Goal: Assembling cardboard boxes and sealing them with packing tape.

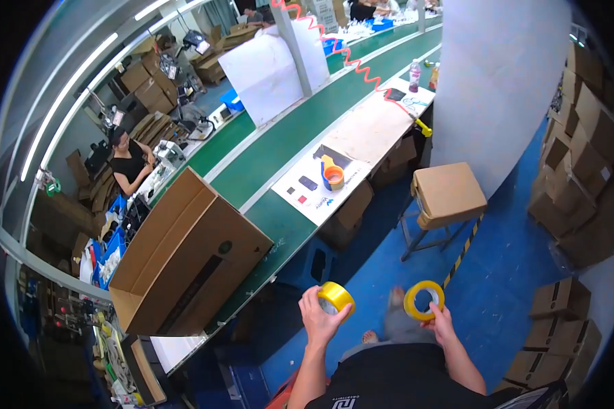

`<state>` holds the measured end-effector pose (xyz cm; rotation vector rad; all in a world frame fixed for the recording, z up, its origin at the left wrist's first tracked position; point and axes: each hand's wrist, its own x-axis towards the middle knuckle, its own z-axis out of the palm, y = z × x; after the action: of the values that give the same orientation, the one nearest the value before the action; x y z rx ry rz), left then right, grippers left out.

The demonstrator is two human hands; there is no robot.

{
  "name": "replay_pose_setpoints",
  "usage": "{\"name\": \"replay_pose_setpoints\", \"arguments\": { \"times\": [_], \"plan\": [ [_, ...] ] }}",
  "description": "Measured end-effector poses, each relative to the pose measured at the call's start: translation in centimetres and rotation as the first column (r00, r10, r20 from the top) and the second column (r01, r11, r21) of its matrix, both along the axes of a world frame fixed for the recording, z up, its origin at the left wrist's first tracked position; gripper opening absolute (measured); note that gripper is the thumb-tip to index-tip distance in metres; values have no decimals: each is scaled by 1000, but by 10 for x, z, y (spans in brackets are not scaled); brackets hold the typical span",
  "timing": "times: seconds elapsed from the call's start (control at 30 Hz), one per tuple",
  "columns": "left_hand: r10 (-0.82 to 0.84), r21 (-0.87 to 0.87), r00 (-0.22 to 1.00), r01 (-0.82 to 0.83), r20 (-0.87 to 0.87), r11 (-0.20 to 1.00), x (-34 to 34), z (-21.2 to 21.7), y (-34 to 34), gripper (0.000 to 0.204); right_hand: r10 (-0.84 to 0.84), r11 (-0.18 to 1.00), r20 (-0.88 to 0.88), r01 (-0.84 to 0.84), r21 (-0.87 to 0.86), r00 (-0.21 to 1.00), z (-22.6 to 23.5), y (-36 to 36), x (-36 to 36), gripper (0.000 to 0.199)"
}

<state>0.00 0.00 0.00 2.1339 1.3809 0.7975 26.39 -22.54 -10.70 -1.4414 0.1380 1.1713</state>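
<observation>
My left hand (316, 315) is closed round a roll of yellow packing tape (342, 297), its fingers gripping the rim in front of my body. In my right hand (443, 323) is a second roll of yellow tape (411, 305), pinched at its lower right edge with the open core facing up. The two rolls are apart, above the blue floor. Beyond them, on the white bench top, a tape dispenser (333, 176) with an orange hub and blue side stands beside a dark phone-shaped thing (308, 183).
A large open cardboard box (198, 266) rests on the green conveyor (252, 167) at left. A stool with a tan cushion (450, 191) stands ahead right, near a wide white pillar (494, 88). Stacked cartons (559, 307) line the right. A co-worker (129, 163) sits across the line.
</observation>
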Motion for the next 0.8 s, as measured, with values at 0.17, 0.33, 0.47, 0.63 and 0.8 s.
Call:
{"name": "replay_pose_setpoints", "arguments": {
  "times": [0.17, 0.33, 0.47, 0.63, 0.8],
  "plan": [
    [38, 112, 992, -24, -118, 993, 58, -7, 139, 74, 64, 998, 296, -54, -42, 953, -28, 164, 75, 31],
    [155, 112, 959, -131, -237, 985, 106, -27, 244, 71, 119, 992, 281, -129, 15, 952, -21, 340, 165, 28],
    [161, 52, 921, -153, -355, 987, 135, -27, 316, 73, 267, 961, 335, -273, -28, 904, -6, 476, 227, 32],
    [181, -71, 863, -242, -471, 968, 148, -30, 381, 72, 520, 850, 428, -498, -173, 739, -41, 616, 286, 35],
    [202, -121, 835, -303, -512, 945, 138, -64, 403, 76, 682, 729, 381, -620, -289, 624, -66, 677, 298, 46]
  ]
}}
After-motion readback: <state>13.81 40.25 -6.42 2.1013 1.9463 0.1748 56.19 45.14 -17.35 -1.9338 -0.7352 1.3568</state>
